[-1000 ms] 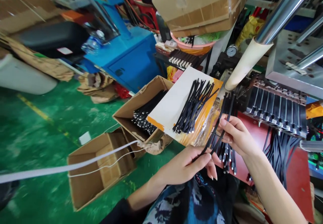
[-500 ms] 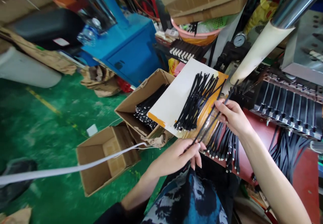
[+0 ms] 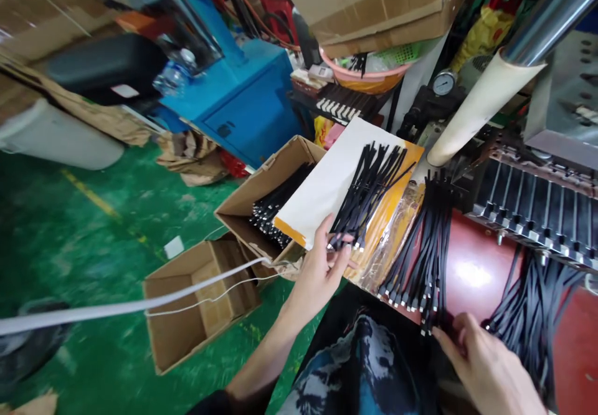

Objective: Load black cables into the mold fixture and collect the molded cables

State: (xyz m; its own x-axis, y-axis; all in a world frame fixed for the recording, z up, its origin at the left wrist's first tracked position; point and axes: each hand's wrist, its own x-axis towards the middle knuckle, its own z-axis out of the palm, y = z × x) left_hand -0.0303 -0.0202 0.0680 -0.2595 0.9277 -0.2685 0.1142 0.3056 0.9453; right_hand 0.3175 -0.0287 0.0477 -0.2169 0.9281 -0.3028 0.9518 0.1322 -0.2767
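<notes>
A bundle of black straps [image 3: 369,184] lies on a white and orange board [image 3: 322,181]. My left hand [image 3: 320,268] is at the bundle's near end, thumb and fingers closed on the strap tips. A second batch of black straps [image 3: 425,253] fans out over the red surface [image 3: 471,275]. My right hand [image 3: 488,368] is low at the right, fingers apart, fingertips just touching the near ends of that batch and holding nothing.
Under the board sits an open cardboard box [image 3: 247,197] with more black straps. An empty box [image 3: 187,306] stands on the green floor [image 3: 84,240], with a white band [image 3: 116,309] across it. A slotted mould [image 3: 527,200], a steel column [image 3: 481,106] and a blue machine [image 3: 238,103] surround the spot.
Both hands let go of the strap they held up between them. My left hand moved up to the bundle on the board. My right hand dropped to the straps' near ends.
</notes>
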